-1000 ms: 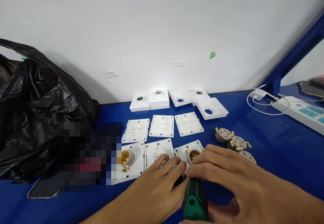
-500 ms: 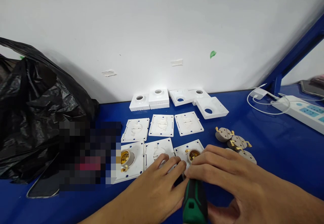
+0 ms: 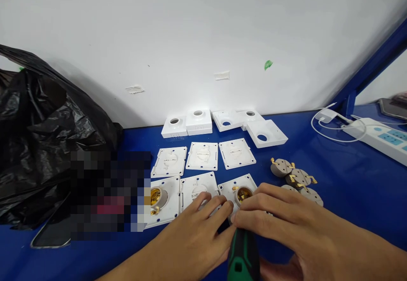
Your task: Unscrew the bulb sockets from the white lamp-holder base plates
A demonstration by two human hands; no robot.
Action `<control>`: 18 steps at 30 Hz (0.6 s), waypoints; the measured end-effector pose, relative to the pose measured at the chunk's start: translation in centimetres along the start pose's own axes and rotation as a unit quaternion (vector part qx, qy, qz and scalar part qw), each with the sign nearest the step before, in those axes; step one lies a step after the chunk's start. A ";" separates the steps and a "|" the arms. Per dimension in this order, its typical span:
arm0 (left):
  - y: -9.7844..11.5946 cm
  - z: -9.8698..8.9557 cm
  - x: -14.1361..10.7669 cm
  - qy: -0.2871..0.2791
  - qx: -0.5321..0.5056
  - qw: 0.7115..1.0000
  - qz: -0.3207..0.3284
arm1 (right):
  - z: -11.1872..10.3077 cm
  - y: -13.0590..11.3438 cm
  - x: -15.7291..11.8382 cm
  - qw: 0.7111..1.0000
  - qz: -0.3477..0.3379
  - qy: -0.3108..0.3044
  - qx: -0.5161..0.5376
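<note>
My right hand point(image 3: 286, 221) is closed around the front of a black and green screwdriver point(image 3: 243, 251), its handle toward me. Its fingertips reach beside a lamp socket point(image 3: 244, 195) with a brass lining, which sits on a square white base plate point(image 3: 226, 187). My left hand point(image 3: 203, 230) has its fingers bent over a neighbouring white base plate point(image 3: 188, 185). Its index finger and thumb are closed near the screwdriver's front; what they pinch is hidden. The screwdriver's tip is also out of sight. At left, another socket point(image 3: 163, 197) sits on a white base plate point(image 3: 174, 192).
Three white base plates point(image 3: 202, 156) lie behind. White covers point(image 3: 199, 124) with round holes stand along the wall. Several loose ceramic sockets point(image 3: 300, 178) with brass tabs lie right. A power strip point(image 3: 375, 139) is far right; a black plastic bag point(image 3: 60, 137) and phone point(image 3: 52, 232) are left.
The view has shifted slightly. The screwdriver's handle has tilted a little to the left and down; both hands stay in nearly the same place.
</note>
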State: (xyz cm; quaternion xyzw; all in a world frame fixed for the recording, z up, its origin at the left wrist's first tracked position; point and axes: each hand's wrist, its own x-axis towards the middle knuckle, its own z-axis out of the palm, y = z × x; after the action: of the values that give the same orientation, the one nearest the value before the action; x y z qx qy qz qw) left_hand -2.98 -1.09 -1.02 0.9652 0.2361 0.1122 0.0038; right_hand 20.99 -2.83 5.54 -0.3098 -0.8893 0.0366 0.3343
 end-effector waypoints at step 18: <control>-0.1 -0.3 0.0 0.013 0.001 1.000 0.010 | 0.3 0.2 0.3 1.000 -0.006 -0.004 -0.007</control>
State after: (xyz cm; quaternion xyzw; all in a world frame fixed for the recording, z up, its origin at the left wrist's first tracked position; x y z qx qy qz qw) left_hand -3.11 -1.00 -0.74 0.9659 0.2270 0.1245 -0.0013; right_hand 20.76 -2.48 5.42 -0.3065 -0.8929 0.0295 0.3286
